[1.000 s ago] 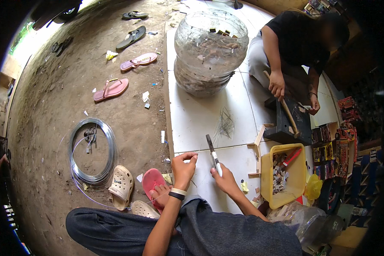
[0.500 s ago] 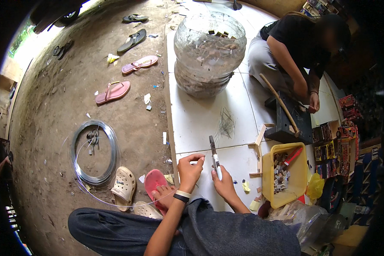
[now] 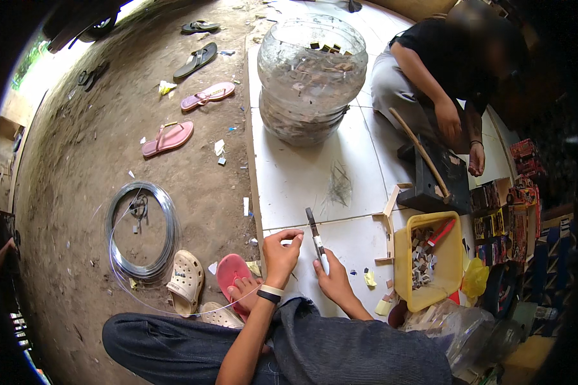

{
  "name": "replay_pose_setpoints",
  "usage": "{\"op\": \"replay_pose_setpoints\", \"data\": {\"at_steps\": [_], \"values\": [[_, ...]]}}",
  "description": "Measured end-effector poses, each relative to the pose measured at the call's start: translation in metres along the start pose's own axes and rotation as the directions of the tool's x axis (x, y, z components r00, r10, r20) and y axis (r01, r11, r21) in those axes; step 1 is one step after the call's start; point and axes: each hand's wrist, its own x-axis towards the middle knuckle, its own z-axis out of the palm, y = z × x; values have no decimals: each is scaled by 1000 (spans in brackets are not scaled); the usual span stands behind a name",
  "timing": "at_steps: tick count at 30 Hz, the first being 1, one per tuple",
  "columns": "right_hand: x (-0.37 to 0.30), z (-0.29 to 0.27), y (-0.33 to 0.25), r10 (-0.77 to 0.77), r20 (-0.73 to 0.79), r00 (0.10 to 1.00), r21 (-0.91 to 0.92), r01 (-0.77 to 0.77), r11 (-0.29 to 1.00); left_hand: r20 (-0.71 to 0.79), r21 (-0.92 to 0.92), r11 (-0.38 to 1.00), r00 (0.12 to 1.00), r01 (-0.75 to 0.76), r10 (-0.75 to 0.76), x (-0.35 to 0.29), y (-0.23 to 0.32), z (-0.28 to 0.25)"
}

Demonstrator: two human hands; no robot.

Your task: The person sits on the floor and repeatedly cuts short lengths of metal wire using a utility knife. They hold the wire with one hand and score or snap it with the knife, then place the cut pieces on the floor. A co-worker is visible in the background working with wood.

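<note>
Pliers (image 3: 316, 236) with a dark jaw and pale handles point up and away from me, and my right hand (image 3: 335, 280) is wrapped round their handles. Just left of the pliers, my left hand (image 3: 281, 260) is closed in a pinch on a thin wire. That wire (image 3: 167, 314) curves back over the ground to a silvery wire coil (image 3: 111, 224). Beyond both hands, a loose heap of thin cut wire pieces (image 3: 340, 186) lies on the white tiles. The pliers' tip is close to my left fingertips.
A yellow tub (image 3: 401, 256) holding small pieces stands to my right. A large clear plastic container (image 3: 311, 96) of scraps is ahead. At the far right, a person (image 3: 424, 70) sits by a black block (image 3: 433, 176) with a stick on it. Sandals (image 3: 202, 61) lie on the dirt.
The pliers and my right hand have shifted slightly left, the pliers tilting more to the left. My left hand has moved slightly left. The other person's hands have come apart.
</note>
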Motion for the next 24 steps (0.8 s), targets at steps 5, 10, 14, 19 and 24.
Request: {"op": "replay_pose_setpoints", "data": {"at_steps": [5,10,14,19,24], "values": [[-1,-2,-2,4,0,1000,-2,-4,1000,0,-16,1000,1000,-13,13,0,-1,1],[1,-4,-1,125,46,991,11,-126,992,2,0,1000,1000,-24,24,2,-3,1],[4,-6,6,148,55,988,-33,-146,989,27,-24,999,999,-26,27,2,-2,1],[10,-10,11,249,122,961,-96,-238,966,20,-11,999,999,-30,30,-1,-1,4],[11,-9,11,219,98,971,-64,-213,975,12,-34,999,999,-32,32,0,-4,8]]}}
